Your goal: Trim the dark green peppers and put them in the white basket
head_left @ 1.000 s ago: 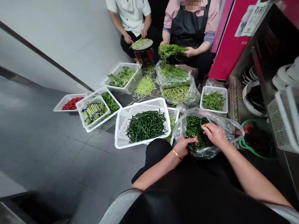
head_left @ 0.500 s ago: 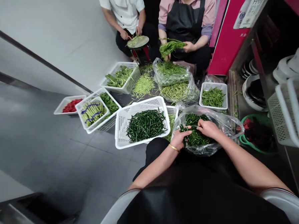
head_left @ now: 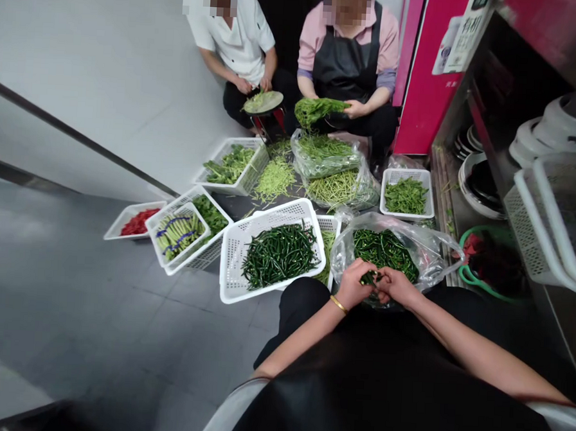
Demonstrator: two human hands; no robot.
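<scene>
My left hand (head_left: 354, 283) is closed around a small bunch of dark green chili peppers (head_left: 369, 277) at the near edge of a clear plastic bag (head_left: 431, 252). Against that bunch, my right hand (head_left: 396, 288) has its fingers pinched together; whatever sits between them is too small to make out. More green chilies (head_left: 387, 249) fill the bag, just beyond both hands. To the left of the bag, a white perforated basket (head_left: 232, 254) holds a heap of the same chilies (head_left: 281, 254).
Two people sit opposite; one person's hand (head_left: 355, 110) holds leafy greens. Between us stand a bag of green stems (head_left: 335, 186) and a small white basket (head_left: 385, 182) of greens. At right are a green-rimmed basket (head_left: 466, 276) and a metal shelf (head_left: 560, 313). More vegetable baskets (head_left: 188, 268) stand left.
My hands have come together, lower and nearer to me, at the bag's near edge. The co-worker's greens have shifted slightly. The whole view has tilted up a little.
</scene>
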